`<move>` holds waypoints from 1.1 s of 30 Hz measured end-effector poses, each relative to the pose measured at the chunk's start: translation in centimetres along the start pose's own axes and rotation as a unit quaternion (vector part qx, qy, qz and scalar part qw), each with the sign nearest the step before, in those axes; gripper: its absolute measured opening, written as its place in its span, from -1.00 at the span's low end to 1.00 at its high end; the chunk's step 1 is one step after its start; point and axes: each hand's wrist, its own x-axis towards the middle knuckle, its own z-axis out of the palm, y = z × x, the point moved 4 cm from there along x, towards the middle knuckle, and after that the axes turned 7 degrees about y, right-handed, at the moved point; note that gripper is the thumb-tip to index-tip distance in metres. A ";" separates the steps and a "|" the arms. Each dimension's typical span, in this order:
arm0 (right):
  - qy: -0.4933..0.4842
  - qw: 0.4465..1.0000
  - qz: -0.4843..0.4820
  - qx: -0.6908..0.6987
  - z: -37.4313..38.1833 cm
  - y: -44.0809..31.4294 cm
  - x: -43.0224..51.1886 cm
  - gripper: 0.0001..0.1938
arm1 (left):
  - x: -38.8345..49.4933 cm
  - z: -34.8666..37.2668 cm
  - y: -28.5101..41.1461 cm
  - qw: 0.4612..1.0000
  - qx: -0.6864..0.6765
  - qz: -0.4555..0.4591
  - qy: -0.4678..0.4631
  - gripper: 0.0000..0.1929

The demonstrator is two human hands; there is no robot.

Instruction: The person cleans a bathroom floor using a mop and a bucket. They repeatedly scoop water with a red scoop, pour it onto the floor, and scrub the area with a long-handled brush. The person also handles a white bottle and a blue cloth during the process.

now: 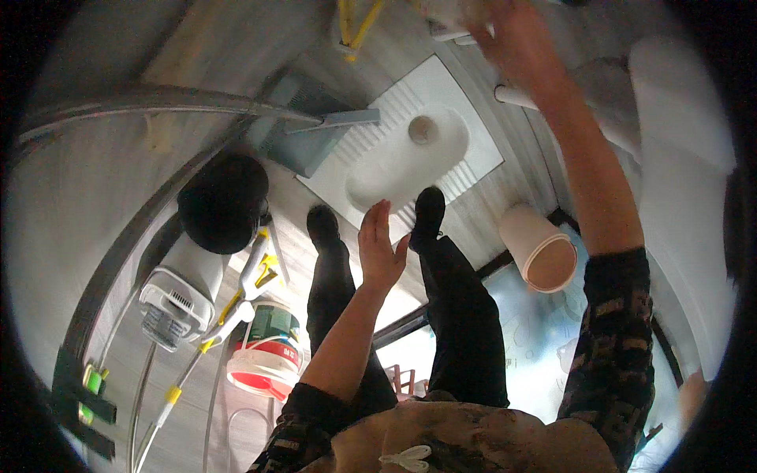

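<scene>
My left hand [381, 254] hangs in front of me over the floor, its fingers extended together and the thumb apart, with nothing in it. My right hand [508, 41] is raised at the top right and blurred, near white pipes [514, 96] by the wall; whether it touches or holds anything cannot be told. Below the hands a white ceramic squat toilet [387, 162] is set in the floor, one of my shoes at its near edge. A grey dustpan [295, 133] with a long handle lies over its left corner.
On the left are a black bin [223, 204], a white plastic container [177, 301], a mop with a yellow and white handle [251, 269], and a bucket [266, 355]. A pale bucket [541, 254] stands at right by the dark door sill. A white basin [674, 148] lines the right side.
</scene>
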 end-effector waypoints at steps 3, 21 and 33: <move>0.034 0.994 0.034 0.097 -5.0 -5.4 -6.8 -0.59 | -0.5 -1.9 1.7 1.000 0.018 0.020 0.012 -0.03; -0.115 0.927 0.200 0.295 -19.8 -21.3 -17.0 -0.56 | -7.2 -16.0 14.4 0.996 -0.025 0.082 0.012 -0.22; -0.187 0.927 -0.147 0.290 -25.6 -30.7 -18.7 -0.58 | -11.2 -23.2 8.6 0.822 -0.206 -0.060 -0.527 -0.05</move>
